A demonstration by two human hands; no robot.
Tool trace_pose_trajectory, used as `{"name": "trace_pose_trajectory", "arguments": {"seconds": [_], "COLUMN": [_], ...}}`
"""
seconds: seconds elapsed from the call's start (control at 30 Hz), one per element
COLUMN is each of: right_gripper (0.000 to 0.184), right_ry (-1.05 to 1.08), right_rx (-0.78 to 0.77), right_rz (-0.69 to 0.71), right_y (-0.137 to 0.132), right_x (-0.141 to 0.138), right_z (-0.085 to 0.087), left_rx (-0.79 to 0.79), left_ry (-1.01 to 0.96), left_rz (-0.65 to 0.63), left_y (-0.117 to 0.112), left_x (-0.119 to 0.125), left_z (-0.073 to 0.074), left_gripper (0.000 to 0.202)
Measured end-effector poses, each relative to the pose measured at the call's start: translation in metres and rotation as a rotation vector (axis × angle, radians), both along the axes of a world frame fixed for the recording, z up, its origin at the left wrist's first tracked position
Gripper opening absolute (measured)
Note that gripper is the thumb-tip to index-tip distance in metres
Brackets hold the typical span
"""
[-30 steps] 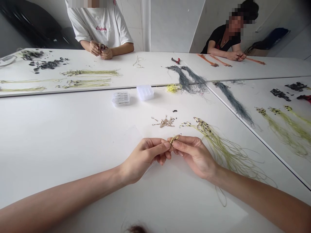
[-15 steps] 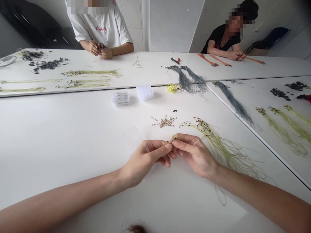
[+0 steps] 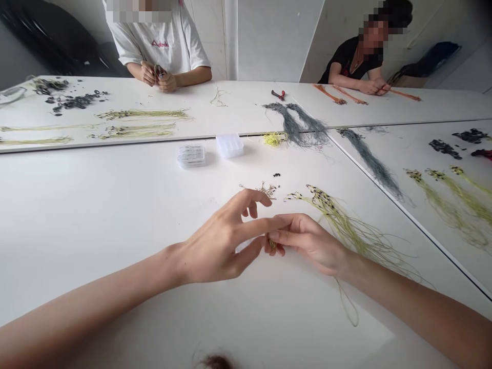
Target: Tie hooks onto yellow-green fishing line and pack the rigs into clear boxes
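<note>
My right hand (image 3: 307,241) pinches a small yellow-green bit of fishing line (image 3: 272,245) between thumb and fingers; its details are partly hidden. A loop of thin line (image 3: 351,312) hangs out below that wrist. My left hand (image 3: 226,236) is open, fingers spread, with the index finger and thumb reaching to the right hand's fingertips. Just beyond the left fingers lies a small pile of brass-coloured swivels or clips (image 3: 267,189), partly covered. To the right is a bundle of fish hooks tied to yellow-green lines (image 3: 338,215).
Tiny black pieces (image 3: 276,175) lie past the pile. Two clear plastic boxes (image 3: 229,146) stand farther back, near a yellow line coil (image 3: 272,139) and grey line bundles (image 3: 295,123). Two people (image 3: 161,51) work across the table with their own lines.
My left hand has released its pinch and spread its fingers, rising over the pile. My right hand has stayed nearly in place, and the yellow-green bit has turned downward.
</note>
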State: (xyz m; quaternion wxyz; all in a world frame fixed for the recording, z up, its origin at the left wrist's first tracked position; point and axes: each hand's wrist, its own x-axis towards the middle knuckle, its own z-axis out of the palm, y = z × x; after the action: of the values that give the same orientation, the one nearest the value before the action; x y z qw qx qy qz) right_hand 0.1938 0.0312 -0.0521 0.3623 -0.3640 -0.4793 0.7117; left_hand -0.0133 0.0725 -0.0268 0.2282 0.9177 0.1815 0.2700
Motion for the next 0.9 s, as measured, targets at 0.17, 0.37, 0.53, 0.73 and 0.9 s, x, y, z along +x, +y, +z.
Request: {"name": "trace_pose_trajectory", "arguments": {"seconds": [0.17, 0.37, 0.53, 0.73, 0.9], "right_gripper": [0.011, 0.015, 0.025, 0.035, 0.040], "right_ry": [-0.068, -0.105, -0.127, -0.083, -0.064], "right_rx": [-0.027, -0.041, -0.126, -0.149, -0.164], "right_rz": [0.065, 0.049, 0.014, 0.028, 0.066], "right_y": [-0.0004, -0.0012, -0.0023, -0.0022, -0.0017], "right_x": [0.0031, 0.0034, 0.0048, 0.0054, 0.0050], "right_z": [0.0015, 0.0020, 0.0039, 0.0032, -0.0001], "left_rx": [0.039, 0.009, 0.016, 0.062, 0.081], "left_ry": [0.102, 0.116, 0.152, 0.223, 0.230], "left_rz": [-0.044, -0.048, -0.067, -0.081, -0.095], "left_y": [0.0018, 0.0051, 0.0054, 0.0019, 0.0001], "left_x": [-0.0008, -0.0028, -0.0032, -0.0009, 0.0006], "left_z": [-0.0001, 0.0020, 0.0043, 0.0051, 0.0057], "left_gripper": [0.038, 0.044, 0.038, 0.027, 0.025]}}
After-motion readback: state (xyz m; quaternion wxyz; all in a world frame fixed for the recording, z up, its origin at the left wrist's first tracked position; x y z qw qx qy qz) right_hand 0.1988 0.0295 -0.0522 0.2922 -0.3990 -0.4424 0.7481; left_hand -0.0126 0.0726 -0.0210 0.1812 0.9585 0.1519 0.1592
